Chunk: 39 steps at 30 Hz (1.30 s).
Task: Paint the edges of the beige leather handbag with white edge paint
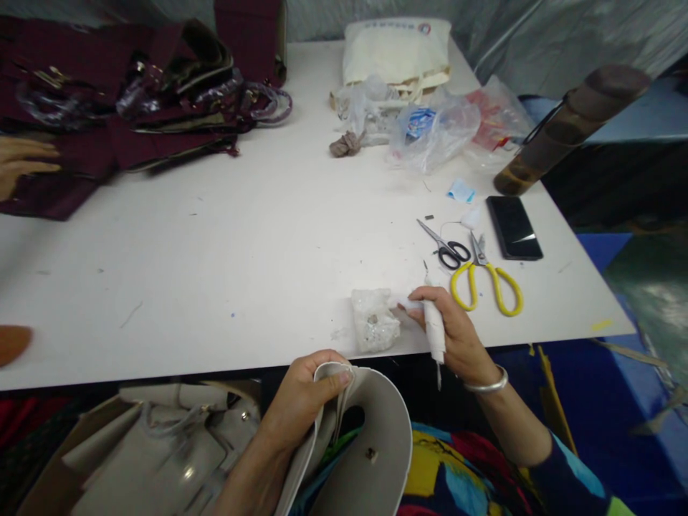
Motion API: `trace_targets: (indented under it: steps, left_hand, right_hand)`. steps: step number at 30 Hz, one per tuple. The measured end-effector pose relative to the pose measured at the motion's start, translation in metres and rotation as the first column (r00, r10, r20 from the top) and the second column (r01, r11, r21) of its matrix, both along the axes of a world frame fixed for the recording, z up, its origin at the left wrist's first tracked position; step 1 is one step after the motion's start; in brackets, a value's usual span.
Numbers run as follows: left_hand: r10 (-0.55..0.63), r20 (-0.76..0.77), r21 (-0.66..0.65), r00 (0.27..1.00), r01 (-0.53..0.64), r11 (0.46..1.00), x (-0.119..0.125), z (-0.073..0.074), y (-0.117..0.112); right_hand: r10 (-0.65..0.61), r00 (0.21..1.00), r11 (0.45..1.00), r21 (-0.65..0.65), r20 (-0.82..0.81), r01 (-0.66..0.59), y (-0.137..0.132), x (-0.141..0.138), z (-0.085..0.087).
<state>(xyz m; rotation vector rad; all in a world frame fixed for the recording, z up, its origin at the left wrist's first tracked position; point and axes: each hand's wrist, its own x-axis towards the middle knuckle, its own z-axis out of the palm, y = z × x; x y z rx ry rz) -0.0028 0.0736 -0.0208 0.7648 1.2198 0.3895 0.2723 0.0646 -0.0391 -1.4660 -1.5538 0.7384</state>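
My left hand is closed on the edge of a light grey bag piece, thumb on top. The piece curves open below the table's edge, with a small metal fitting on its inner face. In my right hand is a white-wrapped tool with a thin metal point at either end, like a double-ended awl. That hand's thumb and forefinger reach left to a small whitish bit beside a crumpled, translucent white packet at the table's front edge. I cannot make out whether the fingertips pinch it.
Yellow-handled scissors, black-handled scissors and a phone lie right. Behind are a dark bottle, plastic bags and a cloth bag. Maroon bags and another person's hand are left; grey bags sit below.
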Motion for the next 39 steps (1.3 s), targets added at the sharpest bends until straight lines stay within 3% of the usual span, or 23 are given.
trace_targets:
  steps: [6, 10, 15, 39]
  left_hand:
    - [-0.015, -0.002, 0.011, 1.000, 0.015, 1.000, 0.000, 0.000, 0.001]
    - [-0.010, -0.002, 0.027, 1.000, 0.010, 1.000, 0.001, 0.001, 0.001]
    - [0.003, 0.011, 0.003, 1.000, -0.003, 1.000, 0.002, 0.002, 0.000]
    - [0.003, 0.020, 0.015, 1.000, -0.003, 1.000, -0.001, -0.002, 0.001]
  right_hand:
    - [-0.001, 0.999, 0.998, 0.061, 0.052, -0.002, -0.046, -0.011, 0.017]
    - [-0.002, 0.990, 0.994, 0.107, 0.144, -0.013, -0.059, -0.019, 0.021]
    - [0.018, 0.971, 0.990, 0.135, 0.238, -0.051, -0.057, -0.024, 0.026]
    - [0.058, 0.931, 0.990, 0.099, 0.359, -0.100, -0.051, -0.028, 0.032]
